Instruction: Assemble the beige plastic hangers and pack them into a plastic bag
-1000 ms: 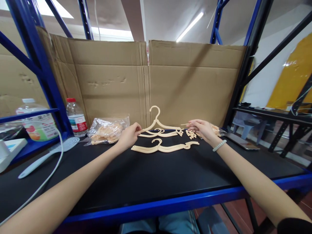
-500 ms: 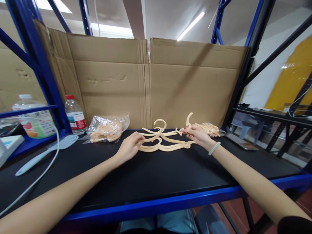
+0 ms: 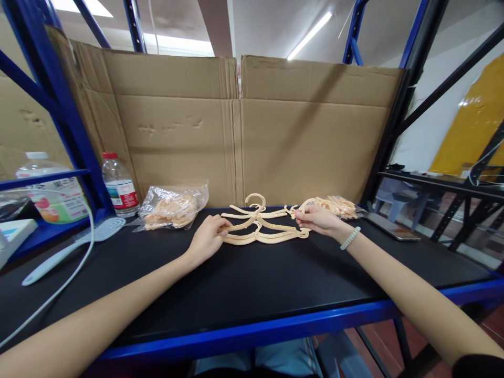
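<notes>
Black tabletop [image 3: 236,289] before cardboard panels [image 3: 177,126], left hand [image 3: 206,237] pinching a hanger [image 3: 279,227], right hand [image 3: 319,218] a curved piece [image 3: 305,203]

There's print on the jug [image 3: 59,202], far left, too small to read. And on the bottle [image 3: 120,193], left side: illegible too.

Cardboard panels [image 3: 177,131] (slightly dented) back a black, blue-edged tabletop [image 3: 255,283].
</notes>
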The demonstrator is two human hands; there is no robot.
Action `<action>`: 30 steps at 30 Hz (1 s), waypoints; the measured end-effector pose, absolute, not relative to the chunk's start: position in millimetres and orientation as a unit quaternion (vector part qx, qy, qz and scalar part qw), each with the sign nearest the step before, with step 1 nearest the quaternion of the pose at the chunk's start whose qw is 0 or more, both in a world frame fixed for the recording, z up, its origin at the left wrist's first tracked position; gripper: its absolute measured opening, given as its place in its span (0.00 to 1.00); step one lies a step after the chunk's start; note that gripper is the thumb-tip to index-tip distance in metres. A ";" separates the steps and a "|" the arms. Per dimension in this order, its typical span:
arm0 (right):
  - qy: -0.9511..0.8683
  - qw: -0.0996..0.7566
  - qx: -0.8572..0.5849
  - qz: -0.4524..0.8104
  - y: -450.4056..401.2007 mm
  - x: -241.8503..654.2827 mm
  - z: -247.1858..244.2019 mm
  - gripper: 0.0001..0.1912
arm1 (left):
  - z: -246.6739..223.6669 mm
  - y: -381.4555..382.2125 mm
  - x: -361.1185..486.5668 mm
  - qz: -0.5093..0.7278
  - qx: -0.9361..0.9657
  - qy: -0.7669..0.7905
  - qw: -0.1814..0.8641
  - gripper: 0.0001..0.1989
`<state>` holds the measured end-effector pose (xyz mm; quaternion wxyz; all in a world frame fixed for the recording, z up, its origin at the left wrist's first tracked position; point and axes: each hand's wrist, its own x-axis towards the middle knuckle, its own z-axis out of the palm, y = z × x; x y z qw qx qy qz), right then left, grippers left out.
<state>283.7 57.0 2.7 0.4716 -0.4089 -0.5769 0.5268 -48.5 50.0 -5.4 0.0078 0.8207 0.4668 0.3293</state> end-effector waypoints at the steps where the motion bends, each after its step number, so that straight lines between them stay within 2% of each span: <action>1: -0.570 0.465 -0.413 0.537 56.3 284.2 3.6 0.10 | -6.2 50.4 -48.6 0.328 0.820 0.469 0.008 0.09; 6: -0.541 0.436 -0.431 0.576 49.0 283.7 10.3 0.06 | -11.8 52.5 -49.6 0.332 0.819 0.467 0.007 0.09; 15: -0.536 0.382 -0.434 0.615 39.3 276.4 16.7 0.09 | -14.2 50.0 -48.8 0.359 0.817 0.452 -0.007 0.09; 30: -0.531 0.372 -0.427 0.631 39.6 277.8 17.4 0.09 | -12.6 47.7 -48.1 0.364 0.809 0.461 -0.020 0.09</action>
